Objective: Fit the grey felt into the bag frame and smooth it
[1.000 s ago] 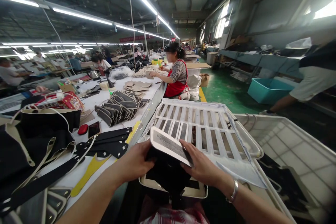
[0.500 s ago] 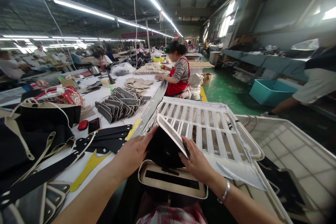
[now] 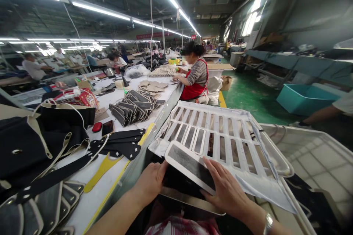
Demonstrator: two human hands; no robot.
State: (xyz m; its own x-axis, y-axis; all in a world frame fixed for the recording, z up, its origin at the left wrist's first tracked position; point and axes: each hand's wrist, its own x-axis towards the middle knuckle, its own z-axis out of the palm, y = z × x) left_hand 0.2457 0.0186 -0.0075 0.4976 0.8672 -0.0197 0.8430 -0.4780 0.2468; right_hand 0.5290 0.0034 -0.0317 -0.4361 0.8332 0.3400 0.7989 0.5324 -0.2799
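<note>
Both my hands hold a black bag piece with a long, rounded grey panel (image 3: 189, 163) edged in white, tilted down toward the right. My left hand (image 3: 150, 181) pinches its left end, with thumb and fingertips partly hidden. On the right end, my right hand (image 3: 227, 185) has its fingers over the top and its thumb lower at the edge. Beneath it, over my lap, lies an open black bag body with a cream rim (image 3: 190, 202); its inside is mostly covered. Several similar small rounded panels (image 3: 189, 137) lie on the white slatted rack (image 3: 228, 136) just ahead.
The worktable (image 3: 107, 176) on my left bears stacked grey pieces (image 3: 135, 106), black straps (image 3: 118, 143), a yellow template (image 3: 100, 172) and black bags (image 3: 22, 150). A white bin (image 3: 311, 147) stands right. A co-worker in a red apron (image 3: 194, 88) sits ahead; a teal tub (image 3: 306, 99) is on the floor.
The held piece has turned so its grey panel faces up toward me, and it now sits lower, hiding the cream inside of the bag body. The view has swung slightly left.
</note>
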